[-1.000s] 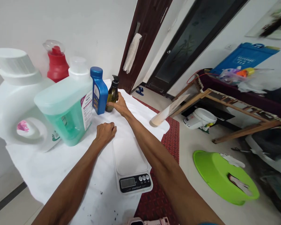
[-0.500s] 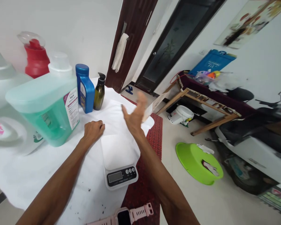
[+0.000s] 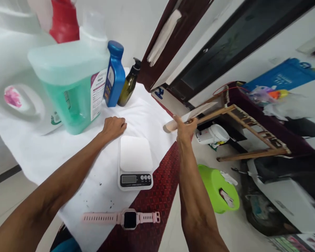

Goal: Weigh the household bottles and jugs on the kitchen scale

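Observation:
My left hand [image 3: 114, 126] rests in a loose fist on the white cloth [image 3: 149, 115], with no object showing in its curled fingers. It lies just beyond a white kitchen scale [image 3: 135, 154] with a dark display panel. At the table's right end, my right hand [image 3: 185, 131] is closed round the near side of a pale, flat board [image 3: 196, 111], which is tilted; its far part is blurred. A pink-strapped smartwatch [image 3: 130, 219] lies near the table's front edge.
Along the left stand a jug of green liquid [image 3: 70, 87], a large white jug [image 3: 13, 94], a red bottle [image 3: 64, 21], a blue bottle [image 3: 115, 73] and a dark pump bottle [image 3: 129, 84]. A green basin [image 3: 212, 189] and white bucket [image 3: 212, 134] sit on the floor at right.
My right hand has moved right, from open above the cloth to a hold on the pale board, which now leans differently. The view has turned; my left hand keeps its place beside the scale.

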`<state>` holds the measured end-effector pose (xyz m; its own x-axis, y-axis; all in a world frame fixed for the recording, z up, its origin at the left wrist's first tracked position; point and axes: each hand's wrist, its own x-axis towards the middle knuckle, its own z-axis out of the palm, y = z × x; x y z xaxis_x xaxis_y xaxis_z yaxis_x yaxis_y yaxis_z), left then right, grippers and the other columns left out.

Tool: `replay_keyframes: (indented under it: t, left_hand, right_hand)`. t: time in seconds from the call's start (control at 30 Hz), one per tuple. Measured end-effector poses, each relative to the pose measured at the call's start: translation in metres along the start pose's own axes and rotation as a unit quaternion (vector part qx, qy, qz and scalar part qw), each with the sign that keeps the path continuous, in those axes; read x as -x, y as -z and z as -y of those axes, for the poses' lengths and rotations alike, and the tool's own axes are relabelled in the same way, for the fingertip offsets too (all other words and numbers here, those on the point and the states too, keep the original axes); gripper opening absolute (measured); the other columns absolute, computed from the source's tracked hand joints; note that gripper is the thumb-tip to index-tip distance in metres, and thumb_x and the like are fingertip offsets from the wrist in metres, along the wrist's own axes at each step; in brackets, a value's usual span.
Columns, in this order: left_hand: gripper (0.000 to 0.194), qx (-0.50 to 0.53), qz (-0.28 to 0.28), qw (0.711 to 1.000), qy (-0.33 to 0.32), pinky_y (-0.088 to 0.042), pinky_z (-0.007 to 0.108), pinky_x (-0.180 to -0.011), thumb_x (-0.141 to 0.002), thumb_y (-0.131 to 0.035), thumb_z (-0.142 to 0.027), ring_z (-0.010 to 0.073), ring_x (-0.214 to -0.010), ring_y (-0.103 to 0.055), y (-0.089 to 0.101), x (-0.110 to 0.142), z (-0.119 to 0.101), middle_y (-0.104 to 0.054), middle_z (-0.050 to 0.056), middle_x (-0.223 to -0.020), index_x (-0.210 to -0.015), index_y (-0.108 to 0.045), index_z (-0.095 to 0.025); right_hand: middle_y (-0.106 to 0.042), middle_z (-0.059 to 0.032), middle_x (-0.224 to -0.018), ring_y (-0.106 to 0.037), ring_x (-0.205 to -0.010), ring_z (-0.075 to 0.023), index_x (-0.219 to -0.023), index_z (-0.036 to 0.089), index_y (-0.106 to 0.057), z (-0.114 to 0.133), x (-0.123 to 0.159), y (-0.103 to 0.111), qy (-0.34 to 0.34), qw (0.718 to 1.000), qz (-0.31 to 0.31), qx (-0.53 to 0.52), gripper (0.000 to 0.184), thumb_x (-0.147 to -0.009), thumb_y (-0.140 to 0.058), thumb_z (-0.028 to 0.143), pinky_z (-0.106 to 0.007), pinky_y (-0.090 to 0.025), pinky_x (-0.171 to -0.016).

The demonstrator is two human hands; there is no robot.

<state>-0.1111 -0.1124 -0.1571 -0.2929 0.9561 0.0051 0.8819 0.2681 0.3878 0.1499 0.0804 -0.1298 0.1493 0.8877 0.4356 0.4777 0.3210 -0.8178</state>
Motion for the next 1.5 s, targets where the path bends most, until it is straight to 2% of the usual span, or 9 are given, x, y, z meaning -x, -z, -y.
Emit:
replay_keyframes:
  t: [0.17,0.33,0.43,0.77,1.0,1.13,1.3,1.37,1.5]
  left_hand:
    - [0.04,0.007,0.004,1.0,-0.004,-0.043,0.04,-0.081,-0.1,-0.041,-0.036,0.0326,-0.094,-0.071,-0.002,0.0,0.001,-0.078,0.016,-0.097,-0.097,-0.077,-0.017]
    - [0.038,0.012,-0.01,1.0,-0.006,-0.042,0.041,-0.08,-0.099,-0.043,-0.035,0.0333,-0.094,-0.07,-0.004,-0.001,0.001,-0.078,0.017,-0.096,-0.094,-0.076,-0.017]
    - [0.038,0.015,-0.008,1.0,-0.006,-0.041,0.041,-0.08,-0.099,-0.043,-0.035,0.0339,-0.094,-0.071,-0.004,-0.001,0.001,-0.078,0.018,-0.097,-0.094,-0.076,-0.017]
    - [0.042,0.018,0.003,1.0,-0.005,-0.043,0.042,-0.082,-0.1,-0.042,-0.036,0.034,-0.096,-0.071,-0.004,-0.001,0.001,-0.077,0.018,-0.099,-0.1,-0.079,-0.016]
    - [0.039,0.023,0.0,1.0,-0.003,-0.04,0.04,-0.079,-0.099,-0.043,-0.034,0.0329,-0.094,-0.071,-0.002,-0.001,0.0,-0.078,0.017,-0.097,-0.096,-0.077,-0.016]
    - [0.038,0.024,0.0,1.0,-0.005,-0.039,0.039,-0.078,-0.099,-0.042,-0.034,0.0316,-0.093,-0.07,-0.004,0.0,0.001,-0.078,0.016,-0.097,-0.094,-0.076,-0.017]
    - [0.038,0.023,-0.007,1.0,-0.007,-0.039,0.04,-0.077,-0.099,-0.042,-0.034,0.0325,-0.092,-0.07,-0.005,-0.001,0.002,-0.078,0.016,-0.096,-0.094,-0.076,-0.017]
    - [0.039,0.019,-0.007,1.0,-0.006,-0.039,0.04,-0.077,-0.099,-0.042,-0.034,0.0326,-0.093,-0.07,-0.005,-0.002,0.002,-0.078,0.016,-0.096,-0.094,-0.076,-0.017]
    - [0.039,0.022,0.0,1.0,-0.001,-0.041,0.04,-0.079,-0.1,-0.043,-0.034,0.0327,-0.093,-0.071,-0.004,-0.001,0.001,-0.078,0.016,-0.096,-0.096,-0.077,-0.017]
  right_hand:
    - [-0.075,-0.008,-0.104,-0.075,-0.098,-0.0269,-0.097,0.026,-0.061,0.05,0.036,0.032,0.012,0.987,0.037,-0.154,0.057,-0.06,-0.094,0.056,-0.046,-0.061,-0.095]
    - [-0.077,-0.0068,-0.118,-0.077,-0.112,-0.0326,-0.118,0.025,-0.065,0.123,0.096,0.063,0.04,0.945,0.214,-0.245,0.062,-0.068,-0.094,0.047,-0.06,-0.061,-0.104]
    - [-0.078,-0.0068,-0.122,-0.076,-0.117,-0.033,-0.122,0.028,-0.066,0.141,0.128,0.068,0.031,0.93,0.282,-0.234,0.063,-0.068,-0.095,0.039,-0.061,-0.061,-0.106]
    - [-0.071,-0.0089,-0.139,-0.07,-0.128,-0.0343,-0.141,0.031,-0.062,0.127,0.166,0.056,0.014,0.928,0.338,-0.155,0.082,-0.068,-0.097,0.04,-0.064,-0.053,-0.117]
    - [-0.066,-0.0127,-0.147,-0.063,-0.138,-0.0366,-0.146,0.032,-0.057,0.117,0.169,0.077,-0.039,0.914,0.367,-0.165,0.101,-0.058,-0.099,0.058,-0.062,-0.056,-0.113]
    - [-0.069,-0.0132,-0.139,-0.069,-0.13,-0.0351,-0.132,0.033,-0.063,0.089,0.189,0.097,-0.077,0.929,0.276,-0.233,0.076,-0.075,-0.076,0.08,-0.058,-0.063,-0.099]
    - [-0.075,-0.0099,-0.119,-0.076,-0.11,-0.0298,-0.117,0.03,-0.066,0.07,0.229,0.113,-0.158,0.979,0.056,-0.117,0.037,-0.091,-0.074,0.054,-0.055,-0.064,-0.094]
    - [-0.074,-0.0097,-0.12,-0.075,-0.112,-0.0297,-0.119,0.029,-0.065,0.075,0.236,0.111,-0.134,0.986,0.052,-0.089,0.04,-0.088,-0.08,0.051,-0.055,-0.062,-0.098]
    - [-0.067,-0.0121,-0.138,-0.067,-0.129,-0.0335,-0.133,0.03,-0.062,0.099,0.233,0.09,-0.045,0.983,0.17,-0.049,0.069,-0.074,-0.091,0.051,-0.057,-0.06,-0.105]
